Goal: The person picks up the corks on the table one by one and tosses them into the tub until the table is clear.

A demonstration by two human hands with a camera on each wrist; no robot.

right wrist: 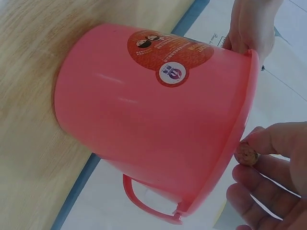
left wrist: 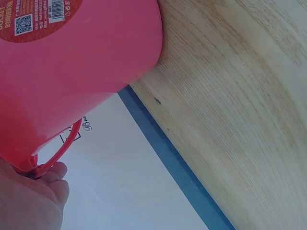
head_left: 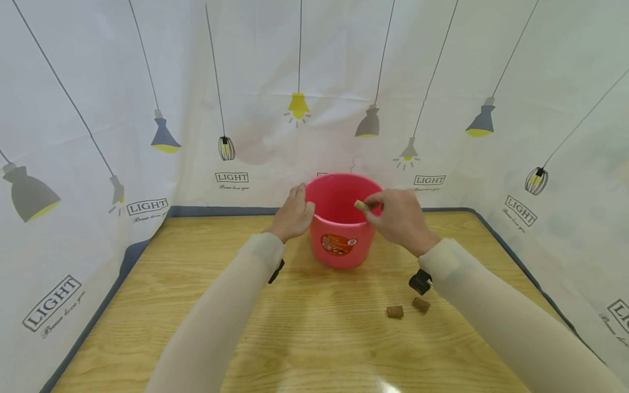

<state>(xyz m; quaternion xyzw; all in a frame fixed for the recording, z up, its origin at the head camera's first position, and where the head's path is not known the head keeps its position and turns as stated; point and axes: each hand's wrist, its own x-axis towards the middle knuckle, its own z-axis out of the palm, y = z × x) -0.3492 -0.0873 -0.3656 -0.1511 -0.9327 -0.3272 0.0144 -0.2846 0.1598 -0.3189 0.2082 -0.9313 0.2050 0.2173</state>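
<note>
A pink bucket [head_left: 344,256] with a round red label stands upright on the wooden table. At its left rim is my left hand [head_left: 293,215], gripping the edge beside the handle joint; in the left wrist view its fingers curl past the rim near the bucket handle [left wrist: 64,148]. My right hand [head_left: 400,218] pinches a cork [head_left: 362,205] between thumb and forefinger, over the right side of the bucket's mouth. The round end of that cork [right wrist: 246,155] shows close to the rim in the right wrist view. The inside bottom of the bucket is hidden.
Two brown corks, a left cork [head_left: 395,311] and a right cork [head_left: 420,304], lie on the table [head_left: 314,338] below my right wrist. White cloth [head_left: 275,65] printed with lamps hangs around the table's back and sides. A black wrist device [head_left: 420,281] sits under the right sleeve.
</note>
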